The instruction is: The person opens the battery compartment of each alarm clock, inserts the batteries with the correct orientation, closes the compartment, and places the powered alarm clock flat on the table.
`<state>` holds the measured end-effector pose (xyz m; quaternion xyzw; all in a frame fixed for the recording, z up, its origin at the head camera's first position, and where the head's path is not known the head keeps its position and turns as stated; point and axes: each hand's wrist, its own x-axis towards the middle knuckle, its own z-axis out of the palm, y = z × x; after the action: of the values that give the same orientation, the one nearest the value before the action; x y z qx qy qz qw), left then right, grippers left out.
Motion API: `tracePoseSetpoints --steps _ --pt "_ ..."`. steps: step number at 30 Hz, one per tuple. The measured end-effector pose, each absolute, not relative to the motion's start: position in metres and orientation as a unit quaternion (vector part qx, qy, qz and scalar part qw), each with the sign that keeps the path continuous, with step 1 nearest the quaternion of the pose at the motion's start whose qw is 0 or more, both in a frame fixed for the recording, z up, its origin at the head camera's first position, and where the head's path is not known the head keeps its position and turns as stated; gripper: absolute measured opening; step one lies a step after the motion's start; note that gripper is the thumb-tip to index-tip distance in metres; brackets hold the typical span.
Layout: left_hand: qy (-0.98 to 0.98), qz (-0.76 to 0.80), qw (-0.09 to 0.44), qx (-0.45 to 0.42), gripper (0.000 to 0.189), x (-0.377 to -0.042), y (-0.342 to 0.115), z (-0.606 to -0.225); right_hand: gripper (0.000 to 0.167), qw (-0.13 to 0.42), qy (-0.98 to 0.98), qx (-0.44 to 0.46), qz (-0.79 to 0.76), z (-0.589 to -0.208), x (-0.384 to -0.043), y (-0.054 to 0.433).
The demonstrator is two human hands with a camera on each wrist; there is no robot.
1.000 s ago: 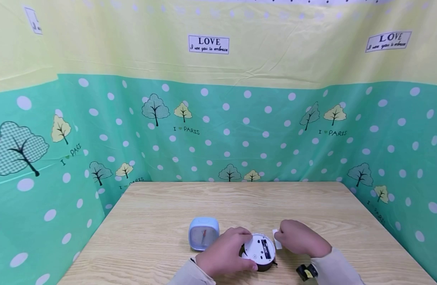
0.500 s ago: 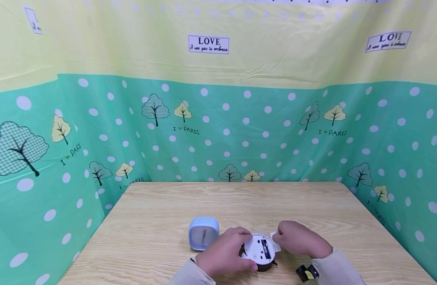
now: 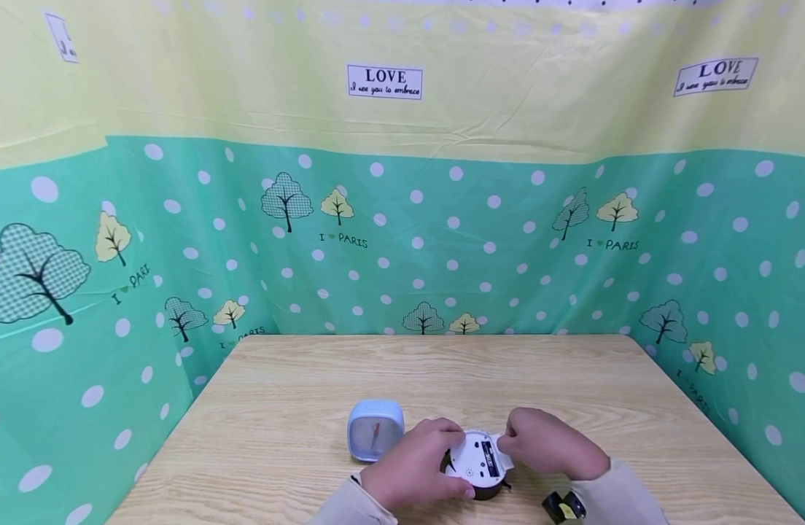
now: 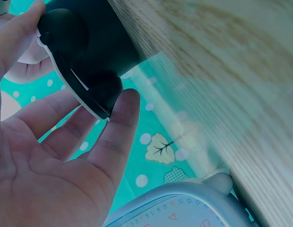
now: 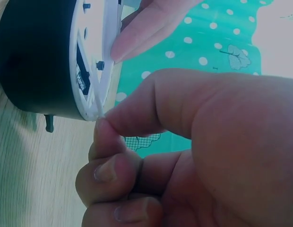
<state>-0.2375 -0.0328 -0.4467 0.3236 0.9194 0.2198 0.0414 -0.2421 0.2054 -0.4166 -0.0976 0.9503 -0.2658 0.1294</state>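
Note:
A round clock with a white back (image 3: 467,459) and a black body (image 5: 35,56) lies face down on the table. My left hand (image 3: 412,467) grips its rim between thumb and fingers. In the open battery compartment sits a dark battery (image 3: 489,459). My right hand (image 3: 552,443) pinches a thin white battery cover (image 3: 504,461) between thumb and index finger. The cover is tilted, its edge at the compartment in the right wrist view. Left of my left hand stands a light blue square alarm clock (image 3: 376,430), also partly visible in the left wrist view.
The wooden table (image 3: 435,372) reaches back to a green and yellow curtain (image 3: 402,262) with dots and trees. Beside the right sleeve is a small black object (image 3: 562,508) with a yellow patch.
My right hand has moved left with the battery cover, from beside the round clock to over the edge of its back. My left hand and both clocks have stayed in place.

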Motion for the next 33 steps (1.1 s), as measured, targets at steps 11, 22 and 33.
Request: tracePoseSetpoints --steps 11,22,33 --pt "0.918 0.223 0.044 0.325 0.070 -0.238 -0.034 -0.445 0.035 0.141 0.948 -0.082 -0.271 -0.413 -0.240 0.198" --pt "0.916 0.225 0.041 0.329 0.070 -0.238 -0.034 -0.446 0.039 0.115 0.953 -0.093 -0.265 -0.414 -0.237 0.192" --pt "0.915 0.230 0.049 0.329 0.069 -0.238 -0.034 -0.446 0.039 0.098 0.966 -0.066 -0.231 -0.415 -0.236 0.188"
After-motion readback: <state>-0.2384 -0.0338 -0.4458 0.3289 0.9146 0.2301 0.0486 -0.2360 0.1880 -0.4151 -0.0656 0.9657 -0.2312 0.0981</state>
